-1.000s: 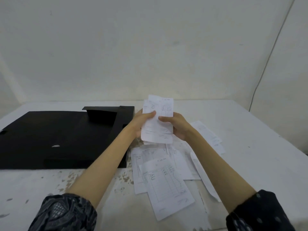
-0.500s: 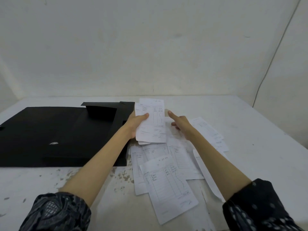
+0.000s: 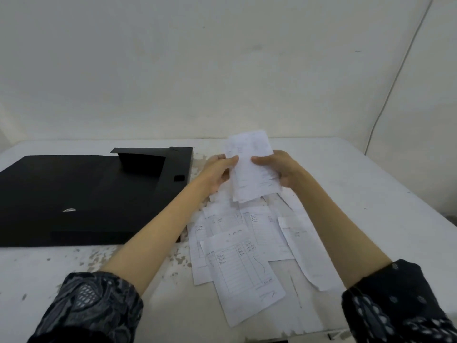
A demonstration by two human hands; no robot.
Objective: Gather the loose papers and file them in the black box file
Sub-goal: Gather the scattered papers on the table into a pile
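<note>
A small stack of white papers stands upright above the table, held from both sides. My left hand grips its left edge and my right hand grips its right edge. Below them several loose handwritten sheets lie overlapping on the white table. The black box file lies open and flat to the left, its inner flap raised near the far right corner.
A white wall rises just behind the table. A thin cable runs down the wall at the right. The tabletop paint is chipped near the file's front right corner. The table's right edge slants away at far right.
My right hand, which had reached out to the sheets on the table, has come back with another sheet and now grips the stack again. The stack has shifted right and a little higher.
</note>
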